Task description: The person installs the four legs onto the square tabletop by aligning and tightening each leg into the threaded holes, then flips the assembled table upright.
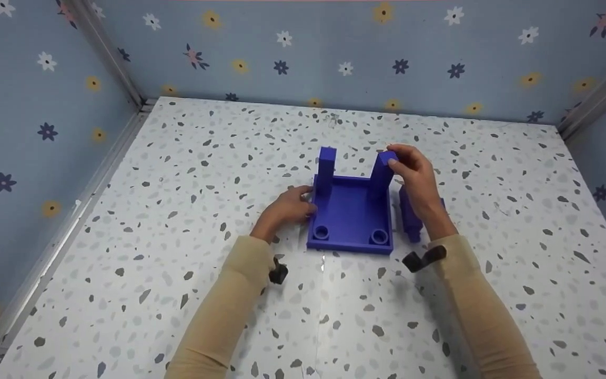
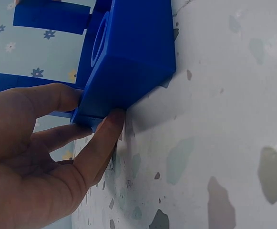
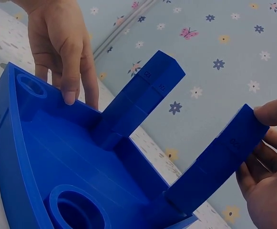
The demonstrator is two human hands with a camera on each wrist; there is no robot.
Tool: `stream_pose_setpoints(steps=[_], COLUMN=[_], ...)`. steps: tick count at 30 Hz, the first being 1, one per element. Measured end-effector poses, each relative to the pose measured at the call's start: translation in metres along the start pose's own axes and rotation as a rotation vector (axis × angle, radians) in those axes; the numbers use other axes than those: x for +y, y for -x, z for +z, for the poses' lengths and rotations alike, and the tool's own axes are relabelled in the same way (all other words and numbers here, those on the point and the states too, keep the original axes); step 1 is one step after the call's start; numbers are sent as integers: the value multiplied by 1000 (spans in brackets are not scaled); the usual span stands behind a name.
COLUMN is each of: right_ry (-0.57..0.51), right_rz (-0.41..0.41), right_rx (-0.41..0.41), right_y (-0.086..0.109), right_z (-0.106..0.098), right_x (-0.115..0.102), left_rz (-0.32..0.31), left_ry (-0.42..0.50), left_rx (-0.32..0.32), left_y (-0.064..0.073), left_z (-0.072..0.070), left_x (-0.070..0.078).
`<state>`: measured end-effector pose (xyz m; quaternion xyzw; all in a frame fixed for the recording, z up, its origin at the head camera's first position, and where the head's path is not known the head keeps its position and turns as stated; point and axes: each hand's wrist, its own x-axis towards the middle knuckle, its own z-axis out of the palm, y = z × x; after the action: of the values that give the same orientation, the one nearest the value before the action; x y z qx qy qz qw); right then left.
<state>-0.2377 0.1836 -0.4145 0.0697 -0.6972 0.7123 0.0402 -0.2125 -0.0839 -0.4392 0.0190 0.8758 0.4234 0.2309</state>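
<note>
A blue plastic tabletop (image 1: 350, 217) lies underside up, with raised walls and two round corner sockets, the near-left socket (image 1: 321, 232) and near-right socket (image 1: 379, 237). Two square legs, the left leg (image 1: 326, 167) and right leg (image 1: 380, 179), rise from its far corners. My left hand (image 1: 287, 207) grips the left wall, the thumb over the rim and other fingers outside. At the top of the right leg, my right hand (image 1: 418, 179) pinches it between thumb and fingers. In the right wrist view this right leg (image 3: 217, 162) leans over its corner; its joint is partly hidden.
Loose blue leg pieces (image 1: 411, 216) lie just right of the tabletop, partly covered by my right hand and wrist. The speckled white table (image 1: 177, 295) is enclosed by flowered panels (image 1: 334, 47) at the back and sides.
</note>
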Motion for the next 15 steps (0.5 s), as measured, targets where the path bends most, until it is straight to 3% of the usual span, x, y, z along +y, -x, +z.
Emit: stream_pose_setpoints(steps=[15], right_ry=[71], right_rz=[-17], right_rx=[46], right_y=[2], right_z=[1], right_x=[1], left_rz=[23], left_ry=[-35], left_rx=[-5], left_y=[-2], left_z=[-1], left_x=[0])
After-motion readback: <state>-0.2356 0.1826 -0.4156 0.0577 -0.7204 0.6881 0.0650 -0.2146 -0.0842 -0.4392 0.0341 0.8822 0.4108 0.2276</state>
